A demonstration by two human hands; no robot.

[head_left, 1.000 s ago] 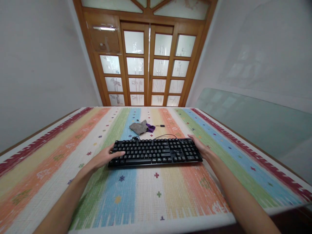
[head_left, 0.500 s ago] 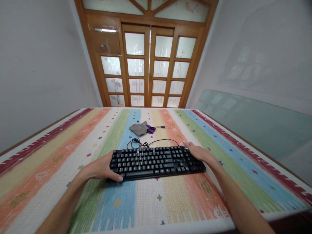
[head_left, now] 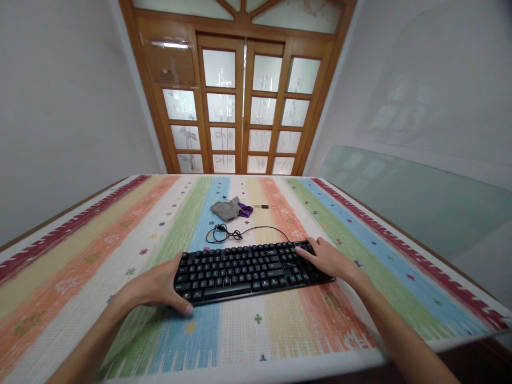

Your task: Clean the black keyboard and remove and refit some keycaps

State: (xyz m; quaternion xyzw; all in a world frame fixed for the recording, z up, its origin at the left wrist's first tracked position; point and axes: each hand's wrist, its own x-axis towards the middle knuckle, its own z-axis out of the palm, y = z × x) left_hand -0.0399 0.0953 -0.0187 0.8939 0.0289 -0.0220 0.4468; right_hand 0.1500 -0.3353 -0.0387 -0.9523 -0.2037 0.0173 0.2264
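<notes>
At the far left, a plain pale wall (head_left: 60,96) rises beyond the left edge of the table (head_left: 258,354), which is covered by a striped cloth. Your left hand (head_left: 160,285) holds the left end of the black keyboard (head_left: 244,272): your thumb and forefinger are spread apart, the thumb along its near left corner, the forefinger by its far left corner; your other fingers are hidden. The keyboard sits in the table's near half, roughly midway between the left and right edges, its long side facing the near edge; you cannot tell whether all of it rests flat. Just beyond it lies a loosely looped black cable (head_left: 224,233), running right to the keyboard's far side. Farther toward the table's far edge lies a grey fuzzy cloth (head_left: 224,209) touching a purple piece (head_left: 245,210), with a small dark stick (head_left: 264,207) just right of them. Wooden glazed doors (head_left: 244,96) stand beyond the far edge. Your right hand (head_left: 326,258) lies over the keyboard's right end, thumb out over the keys, other fingers toward the far right corner; you cannot tell whether they pinch it. A greenish panel (head_left: 400,192) stands beyond the table's right edge.
</notes>
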